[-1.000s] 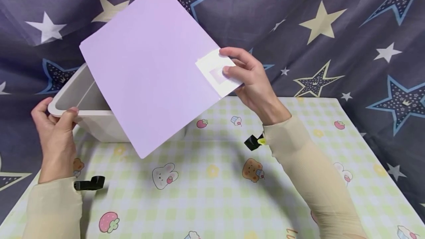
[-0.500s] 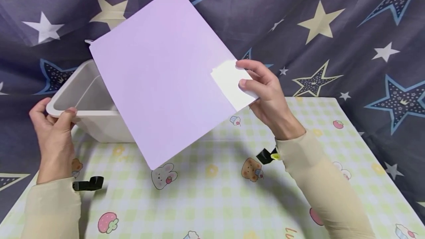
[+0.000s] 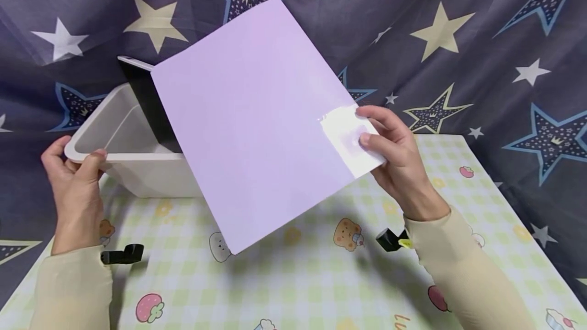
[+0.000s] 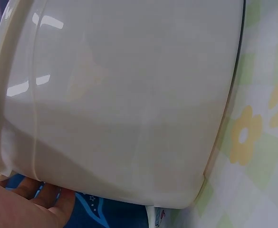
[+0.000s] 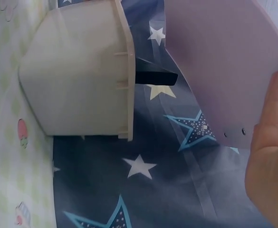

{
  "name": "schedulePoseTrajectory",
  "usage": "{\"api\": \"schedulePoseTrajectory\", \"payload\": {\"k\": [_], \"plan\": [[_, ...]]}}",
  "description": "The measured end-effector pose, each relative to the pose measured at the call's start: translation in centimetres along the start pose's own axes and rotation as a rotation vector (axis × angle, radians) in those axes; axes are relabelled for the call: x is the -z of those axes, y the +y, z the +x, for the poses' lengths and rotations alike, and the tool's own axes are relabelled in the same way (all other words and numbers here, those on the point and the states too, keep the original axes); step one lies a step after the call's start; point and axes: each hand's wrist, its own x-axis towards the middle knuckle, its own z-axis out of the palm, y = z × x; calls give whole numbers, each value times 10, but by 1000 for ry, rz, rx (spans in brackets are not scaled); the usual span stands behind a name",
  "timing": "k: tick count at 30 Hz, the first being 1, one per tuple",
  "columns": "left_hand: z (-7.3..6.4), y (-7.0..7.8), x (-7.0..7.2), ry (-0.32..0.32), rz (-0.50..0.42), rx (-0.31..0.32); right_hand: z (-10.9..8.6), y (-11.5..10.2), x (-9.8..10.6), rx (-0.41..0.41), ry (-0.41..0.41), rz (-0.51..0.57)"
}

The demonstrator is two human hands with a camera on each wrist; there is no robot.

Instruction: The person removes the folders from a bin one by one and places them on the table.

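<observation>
My right hand [image 3: 396,159] pinches a flat purple folder [image 3: 247,126] by its lower right corner, thumb on the bright white patch there. The folder hangs tilted in front of a white plastic bin [image 3: 151,174] and overlaps its right part in the head view. Two small holes show near the folder's edge in the right wrist view. My left hand [image 3: 75,187] grips the bin's front left corner, thumb over the rim and fingers outside. A black panel [image 3: 149,101] with a pale top edge leans up out of the bin, partly hidden by the folder.
The table [image 3: 293,284] wears a green checked cloth with cartoon prints. A dark star-patterned curtain [image 3: 330,24] hangs right behind the bin. Black camera mounts [image 3: 123,254] stick out from both sleeves.
My right hand has moved right and down with the purple folder, away from the bin. More of the bin's inside and the black panel now show. The left hand has stayed in place.
</observation>
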Motion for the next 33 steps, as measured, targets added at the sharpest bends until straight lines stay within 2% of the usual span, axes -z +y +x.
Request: {"api": "schedulePoseTrajectory", "payload": {"k": [12, 23, 33], "plan": [[0, -1, 1, 18, 56, -5, -35, -1, 26, -25, 36, -1], [-1, -1, 2, -1, 43, -5, -54, -5, 41, 44, 38, 80], [-2, -1, 0, 19, 66, 6, -64, -14, 53, 77, 5, 138]]}}
